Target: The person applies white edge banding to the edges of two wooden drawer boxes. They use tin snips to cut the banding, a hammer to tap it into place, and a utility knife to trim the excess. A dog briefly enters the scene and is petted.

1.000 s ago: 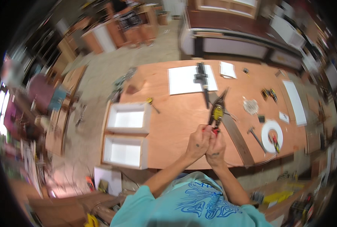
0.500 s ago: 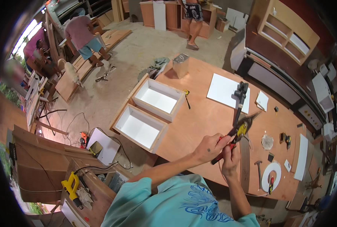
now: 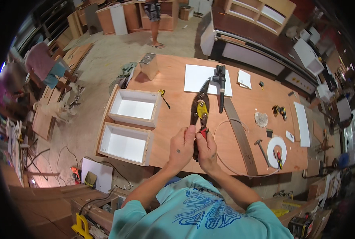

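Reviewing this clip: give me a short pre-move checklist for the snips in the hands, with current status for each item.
1. Both hands on the snips handles: left hand, right hand - ok.
2. Blades pointing away from the body - ok.
3. Blades open or closed - cannot tell.
4. Material between the blades - cannot tell.
5. White strip loop lying beside the right hand, apart from the blades - ok.
6. Drawer boxes apart from the hands - ok.

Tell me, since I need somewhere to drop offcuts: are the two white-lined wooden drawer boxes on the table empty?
Empty. Both white-lined wooden drawer boxes sit open side up, showing bare white bottoms with nothing inside.
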The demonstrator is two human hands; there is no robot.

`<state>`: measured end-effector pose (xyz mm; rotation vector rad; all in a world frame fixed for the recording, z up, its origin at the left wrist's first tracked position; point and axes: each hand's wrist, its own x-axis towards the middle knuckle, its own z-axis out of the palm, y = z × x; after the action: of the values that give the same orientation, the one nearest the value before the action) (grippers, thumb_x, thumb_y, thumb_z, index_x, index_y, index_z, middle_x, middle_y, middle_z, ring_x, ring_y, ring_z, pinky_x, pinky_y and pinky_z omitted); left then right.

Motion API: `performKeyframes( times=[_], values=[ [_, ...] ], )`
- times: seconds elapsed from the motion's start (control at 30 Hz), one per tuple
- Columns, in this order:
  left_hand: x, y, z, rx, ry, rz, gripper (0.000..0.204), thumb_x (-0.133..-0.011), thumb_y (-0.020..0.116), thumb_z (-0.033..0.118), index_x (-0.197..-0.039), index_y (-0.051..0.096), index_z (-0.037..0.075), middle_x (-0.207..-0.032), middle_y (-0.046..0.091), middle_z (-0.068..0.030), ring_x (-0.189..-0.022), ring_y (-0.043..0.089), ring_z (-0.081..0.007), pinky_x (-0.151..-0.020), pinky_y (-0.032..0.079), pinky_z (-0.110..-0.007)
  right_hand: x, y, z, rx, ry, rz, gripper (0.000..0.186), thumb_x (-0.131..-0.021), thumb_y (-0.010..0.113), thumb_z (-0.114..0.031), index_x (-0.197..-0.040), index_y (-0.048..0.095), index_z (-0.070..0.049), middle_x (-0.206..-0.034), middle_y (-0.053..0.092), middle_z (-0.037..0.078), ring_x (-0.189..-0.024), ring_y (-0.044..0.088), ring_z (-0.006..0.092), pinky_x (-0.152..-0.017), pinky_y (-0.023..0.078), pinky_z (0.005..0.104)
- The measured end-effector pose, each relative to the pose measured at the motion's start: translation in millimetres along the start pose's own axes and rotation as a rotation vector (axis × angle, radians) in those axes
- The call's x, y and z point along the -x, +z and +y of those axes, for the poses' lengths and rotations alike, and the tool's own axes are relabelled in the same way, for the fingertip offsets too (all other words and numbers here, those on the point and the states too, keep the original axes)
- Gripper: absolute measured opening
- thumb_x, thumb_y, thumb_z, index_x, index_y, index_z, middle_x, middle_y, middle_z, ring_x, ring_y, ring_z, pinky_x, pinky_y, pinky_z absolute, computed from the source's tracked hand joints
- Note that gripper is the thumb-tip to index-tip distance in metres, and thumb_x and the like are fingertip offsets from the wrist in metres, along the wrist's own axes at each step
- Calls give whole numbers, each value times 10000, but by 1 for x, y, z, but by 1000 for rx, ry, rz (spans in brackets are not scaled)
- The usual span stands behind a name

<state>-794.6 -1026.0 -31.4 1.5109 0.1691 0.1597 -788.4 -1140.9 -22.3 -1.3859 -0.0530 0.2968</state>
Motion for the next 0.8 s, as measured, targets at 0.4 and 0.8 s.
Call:
performKeyframes(
  times=[0.4, 0.8],
  values=[
    [18, 8, 21, -127, 102, 140, 403, -1016, 479, 366, -866, 583, 7, -622, 516, -13, -553, 472, -76, -489, 370, -261, 4, 12, 10, 192, -345, 149, 269, -997, 521, -256, -897, 519, -6, -625, 525, 29, -527, 468, 80, -470, 374, 255],
    [19, -11, 27, 95, -287, -134, 343, -1031, 452, 334, -905, 559, 33, -642, 525, -18, -543, 489, -79, -481, 411, -243, 13, -10, -21, 331, -54, -21, 272, -969, 558, -230, -941, 563, 40, -676, 613, 151, -642, 619, 187, -579, 481, 331]
  ],
)
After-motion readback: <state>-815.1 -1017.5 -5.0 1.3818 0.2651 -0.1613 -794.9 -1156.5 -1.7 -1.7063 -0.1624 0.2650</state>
